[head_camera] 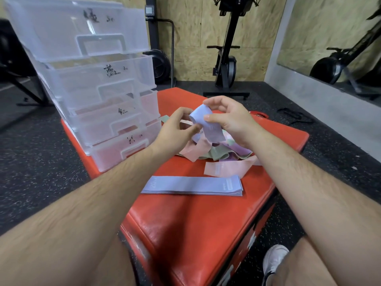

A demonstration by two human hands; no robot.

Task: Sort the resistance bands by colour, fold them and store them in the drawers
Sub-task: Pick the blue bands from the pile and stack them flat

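Two hands at mid-frame: what are they doing?

Both grasp one lilac-blue band (206,124). The right hand (228,118) pinches its upper fold between thumb and forefinger; the left hand (177,129) pinches its lower edge.

Where are the others?

A tangled pile (218,150) of pink, green and purple bands lies just below the hands on the red box (206,223). Lower down sits a flat blue stack (193,185), with a pink band (222,169) just above it.

And the storage?

Four clear drawers (99,83), upper left, stand stacked on the box's left end.
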